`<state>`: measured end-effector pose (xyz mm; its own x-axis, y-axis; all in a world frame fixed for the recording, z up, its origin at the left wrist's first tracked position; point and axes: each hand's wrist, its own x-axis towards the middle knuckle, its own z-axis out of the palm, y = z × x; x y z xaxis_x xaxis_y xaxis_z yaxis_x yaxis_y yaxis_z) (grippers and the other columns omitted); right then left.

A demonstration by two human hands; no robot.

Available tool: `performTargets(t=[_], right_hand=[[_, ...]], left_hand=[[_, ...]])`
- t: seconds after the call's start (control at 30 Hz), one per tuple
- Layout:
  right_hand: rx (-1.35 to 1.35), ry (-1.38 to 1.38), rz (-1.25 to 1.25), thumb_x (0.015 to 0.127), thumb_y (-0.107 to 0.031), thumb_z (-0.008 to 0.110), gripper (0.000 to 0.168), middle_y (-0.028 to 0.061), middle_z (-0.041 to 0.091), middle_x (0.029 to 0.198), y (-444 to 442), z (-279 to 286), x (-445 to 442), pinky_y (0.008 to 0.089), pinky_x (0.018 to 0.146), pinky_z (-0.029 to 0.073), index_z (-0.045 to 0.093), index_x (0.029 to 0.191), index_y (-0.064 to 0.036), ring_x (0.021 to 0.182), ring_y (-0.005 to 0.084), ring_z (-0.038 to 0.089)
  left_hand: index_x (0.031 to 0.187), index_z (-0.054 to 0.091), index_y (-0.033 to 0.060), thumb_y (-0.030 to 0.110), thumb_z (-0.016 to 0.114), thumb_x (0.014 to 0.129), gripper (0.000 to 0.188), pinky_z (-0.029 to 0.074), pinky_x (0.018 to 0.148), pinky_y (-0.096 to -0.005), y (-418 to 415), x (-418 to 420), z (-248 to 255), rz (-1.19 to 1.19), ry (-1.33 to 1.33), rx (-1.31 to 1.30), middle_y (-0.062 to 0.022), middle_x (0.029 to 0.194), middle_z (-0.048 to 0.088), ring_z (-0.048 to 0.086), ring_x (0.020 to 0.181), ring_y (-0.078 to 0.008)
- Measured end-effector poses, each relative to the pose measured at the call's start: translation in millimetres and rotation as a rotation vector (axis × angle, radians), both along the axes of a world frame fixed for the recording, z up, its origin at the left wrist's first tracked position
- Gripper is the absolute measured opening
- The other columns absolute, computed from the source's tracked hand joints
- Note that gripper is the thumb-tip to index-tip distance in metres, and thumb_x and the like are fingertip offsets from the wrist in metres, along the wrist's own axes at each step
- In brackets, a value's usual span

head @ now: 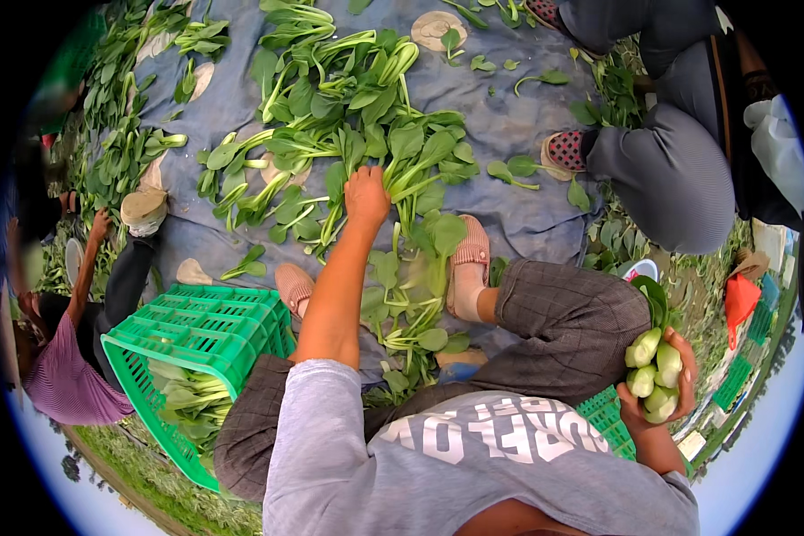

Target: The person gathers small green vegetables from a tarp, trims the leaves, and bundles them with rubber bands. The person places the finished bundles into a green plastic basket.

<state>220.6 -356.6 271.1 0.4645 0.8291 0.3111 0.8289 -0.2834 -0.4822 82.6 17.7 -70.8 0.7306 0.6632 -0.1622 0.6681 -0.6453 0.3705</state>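
Observation:
My left hand [367, 195] reaches into a heap of leafy green bok choy [409, 144] on the blue-grey ground sheet. Its fingers are curled among stalks and leaves, and their tips are hidden, so a grip cannot be made out. Out at the right, beside my knee, my right hand [663, 382] holds a bunch of bok choy [656, 365], with the pale stalk bases towards me and the leaves pointing away. A green plastic crate [208, 321] lies tilted by my left leg, with more bok choy [197, 402] inside.
Loose leaves [409, 328] lie between my feet. A person in grey trousers [670, 161] squats at the right; another in a purple striped top [74, 382] bends at the left beside more greens [117, 147]. Another green crate [606, 419] stands behind my right leg, and a white bowl [640, 270] beyond my knee.

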Motion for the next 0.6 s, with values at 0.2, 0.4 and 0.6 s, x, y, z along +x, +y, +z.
performTargets(t=[0.2, 0.4, 0.6], right_hand=[[0.033, -0.008, 0.032, 0.076, -0.033, 0.077, 0.087, 0.0264, 0.039, 0.131, 4, -4, 3, 0.0494, 0.099, 0.042, 0.019, 0.138, -0.014, 0.115, 0.0386, 0.049], [0.028, -0.001, 0.023, 0.077, -0.034, 0.076, 0.086, 0.0263, 0.039, 0.132, 3, -4, 3, 0.0494, 0.098, 0.041, 0.02, 0.139, -0.015, 0.116, 0.0385, 0.048], [0.006, 0.007, 0.015, 0.079, -0.038, 0.073, 0.084, 0.025, 0.037, 0.134, 5, -5, 3, 0.052, 0.1, 0.039, 0.019, 0.14, -0.017, 0.117, 0.0394, 0.047]], left_hand=[[0.103, 0.05, 0.0044, 0.003, 0.058, 0.073, 0.031, 0.044, 0.079, -0.0447, -16, -23, 3, -0.119, -0.195, -0.094, -0.0165, 0.095, 0.057, 0.055, 0.089, -0.0355], [0.109, 0.056, 0.0044, 0.013, 0.063, 0.075, 0.037, 0.046, 0.08, -0.0439, -20, -19, 7, -0.131, -0.253, -0.289, -0.0175, 0.094, 0.059, 0.056, 0.087, -0.0355], [0.108, 0.061, 0.0028, 0.026, 0.069, 0.08, 0.037, 0.047, 0.077, -0.0383, 52, -13, 32, 0.02, -0.16, -0.459, -0.0138, 0.099, 0.058, 0.059, 0.085, -0.0278]])
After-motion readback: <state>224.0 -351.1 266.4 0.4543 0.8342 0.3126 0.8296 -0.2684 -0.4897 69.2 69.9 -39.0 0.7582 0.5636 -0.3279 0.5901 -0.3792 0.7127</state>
